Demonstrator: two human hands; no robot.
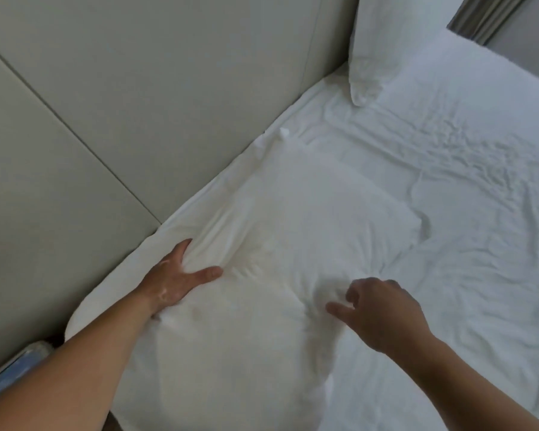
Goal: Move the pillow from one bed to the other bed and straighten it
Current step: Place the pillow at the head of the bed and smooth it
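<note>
A white pillow (287, 219) lies flat on the white bed (467, 188), its long side against the padded headboard. My left hand (181, 275) presses on the pillow's left part, fingers spread and sunk into creased fabric. My right hand (383, 309) hovers over or touches the pillow's right part, its fingers loosely curled and the thumb pointing left; whether it pinches fabric is unclear.
A second white pillow (383, 45) stands upright against the pale padded headboard (137, 88) at the back. The sheet to the right is wrinkled. A bluish object (16, 371) lies beside the bed at the lower left. Curtains (486, 17) hang at the top right.
</note>
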